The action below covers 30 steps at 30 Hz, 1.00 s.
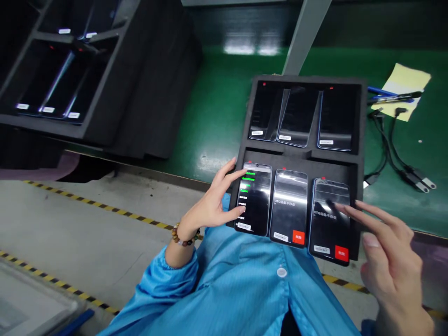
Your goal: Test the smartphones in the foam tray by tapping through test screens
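A black foam tray lies at the green bench's front edge, with two rows of smartphones in it. My left hand has its fingers apart at the left phone of the near row, whose lit screen shows green lines and white text. Beside it, the middle phone shows white text and a red box. My right hand, fingers spread, has a fingertip over the screen of the right phone, which shows the same text and red box; whether it touches cannot be told. The far-row phones have dark screens.
Stacked black foam trays holding more phones stand at the left on the green bench. Right of my tray lie black cables, pens and yellow paper. A grey post rises behind.
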Available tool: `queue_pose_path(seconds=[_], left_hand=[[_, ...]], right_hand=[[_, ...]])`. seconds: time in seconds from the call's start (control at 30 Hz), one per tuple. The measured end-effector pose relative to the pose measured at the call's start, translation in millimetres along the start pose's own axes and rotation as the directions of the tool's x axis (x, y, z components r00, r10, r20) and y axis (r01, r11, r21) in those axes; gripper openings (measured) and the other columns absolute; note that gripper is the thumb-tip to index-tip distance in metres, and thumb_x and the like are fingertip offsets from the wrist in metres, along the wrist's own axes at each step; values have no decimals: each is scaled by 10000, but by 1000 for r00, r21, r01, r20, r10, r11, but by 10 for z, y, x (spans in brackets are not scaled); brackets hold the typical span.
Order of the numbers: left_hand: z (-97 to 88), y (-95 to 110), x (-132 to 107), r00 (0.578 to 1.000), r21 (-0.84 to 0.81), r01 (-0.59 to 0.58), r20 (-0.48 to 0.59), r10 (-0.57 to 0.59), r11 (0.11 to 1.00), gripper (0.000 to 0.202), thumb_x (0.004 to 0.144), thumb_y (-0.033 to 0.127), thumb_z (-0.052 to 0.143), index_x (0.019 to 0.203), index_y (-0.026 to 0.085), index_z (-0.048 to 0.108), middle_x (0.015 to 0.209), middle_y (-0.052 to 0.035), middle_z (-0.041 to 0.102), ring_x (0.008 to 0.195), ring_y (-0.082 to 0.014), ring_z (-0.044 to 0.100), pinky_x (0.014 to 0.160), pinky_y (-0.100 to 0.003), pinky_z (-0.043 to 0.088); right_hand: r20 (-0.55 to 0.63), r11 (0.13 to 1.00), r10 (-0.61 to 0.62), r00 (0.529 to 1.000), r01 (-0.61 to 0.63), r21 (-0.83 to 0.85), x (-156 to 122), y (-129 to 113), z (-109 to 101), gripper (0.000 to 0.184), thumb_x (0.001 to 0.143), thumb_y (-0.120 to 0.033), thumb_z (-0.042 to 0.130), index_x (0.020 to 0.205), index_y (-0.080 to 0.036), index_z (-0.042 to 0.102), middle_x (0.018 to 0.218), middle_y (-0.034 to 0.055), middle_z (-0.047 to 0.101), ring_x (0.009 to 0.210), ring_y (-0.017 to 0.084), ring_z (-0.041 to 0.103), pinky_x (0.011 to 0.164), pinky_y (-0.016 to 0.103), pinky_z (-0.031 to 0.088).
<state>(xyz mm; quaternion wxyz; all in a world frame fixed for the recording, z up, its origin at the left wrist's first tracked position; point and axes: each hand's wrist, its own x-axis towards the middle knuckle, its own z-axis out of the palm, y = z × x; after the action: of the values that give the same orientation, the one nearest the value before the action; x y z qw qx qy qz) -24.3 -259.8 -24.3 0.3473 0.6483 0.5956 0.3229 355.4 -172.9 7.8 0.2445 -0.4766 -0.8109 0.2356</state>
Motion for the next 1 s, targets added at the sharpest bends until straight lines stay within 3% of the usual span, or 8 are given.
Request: queue_pose_path(seconds=[0.27, 0.43, 0.63, 0.73, 0.83, 0.93, 1.0], left_hand=[[125, 13, 81, 984, 12, 75, -162, -72, 997, 783, 990, 374, 749, 1669, 331, 361, 1802, -131, 285, 1691, -355, 262, 1372, -644, 269], [30, 15, 15, 999, -2, 39, -13, -39, 999, 977, 925, 461, 820, 1717, 298, 272, 1842, -169, 150, 1711, -402, 185, 1371, -675, 246], [-8, -1, -31, 999, 70, 47, 24, -49, 996, 986, 923, 434, 821, 1721, 320, 253, 1851, -164, 98, 1708, -439, 168, 1345, -725, 263], [-14, -33, 33, 999, 46, 38, 12, -38, 998, 915, 968, 438, 767, 1720, 342, 255, 1847, -150, 133, 1704, -443, 176, 1331, -753, 264], [-27, -29, 129, 1000, 35, 19, -19, -19, 999, 822, 1013, 444, 707, 1710, 349, 281, 1838, -137, 177, 1705, -436, 174, 1335, -762, 242], [-39, -1, 209, 999, 51, 30, -44, -28, 998, 796, 1029, 454, 687, 1708, 353, 284, 1839, -130, 175, 1706, -432, 171, 1341, -762, 224], [-42, 14, 239, 997, 64, 44, -61, -40, 997, 796, 1030, 465, 687, 1708, 359, 282, 1841, -127, 166, 1708, -426, 168, 1344, -757, 224]], right_hand=[[-84, 998, 50, 995, -47, 32, 34, 66, 11, 495, 1017, -366, 548, 1464, -535, 675, 1358, -4, 775, 1384, 441, 642, 1206, 771, 413], [-191, 994, 97, 977, -87, 62, 56, 180, 33, 449, 1018, -380, 574, 1421, -520, 715, 1351, 10, 777, 1383, 414, 650, 1212, 698, 463], [-335, 969, 245, 910, -241, 54, 240, 535, -110, 388, 1074, -422, 539, 1379, -290, 739, 1332, 114, 775, 1300, 351, 696, 1171, 602, 498], [-401, 937, 316, 860, -350, -11, 534, 843, -286, 408, 1052, -475, 570, 1297, -195, 741, 1283, 153, 781, 1196, 305, 725, 1107, 512, 537], [-352, 922, 337, 873, -381, -63, 1007, 1125, -375, 371, 999, -514, 632, 1123, -194, 776, 1158, 139, 804, 1090, 281, 726, 1048, 452, 549], [-279, 912, 364, 889, -401, -86, 1583, 1314, -301, 389, 977, -554, 642, 1086, -195, 746, 1115, 132, 794, 1029, 266, 725, 994, 421, 555], [-199, 867, 441, 875, -473, -159, 1928, 1399, -211, 474, 886, -608, 749, 1094, -183, 712, 1091, 144, 779, 1002, 287, 713, 954, 440, 556]])
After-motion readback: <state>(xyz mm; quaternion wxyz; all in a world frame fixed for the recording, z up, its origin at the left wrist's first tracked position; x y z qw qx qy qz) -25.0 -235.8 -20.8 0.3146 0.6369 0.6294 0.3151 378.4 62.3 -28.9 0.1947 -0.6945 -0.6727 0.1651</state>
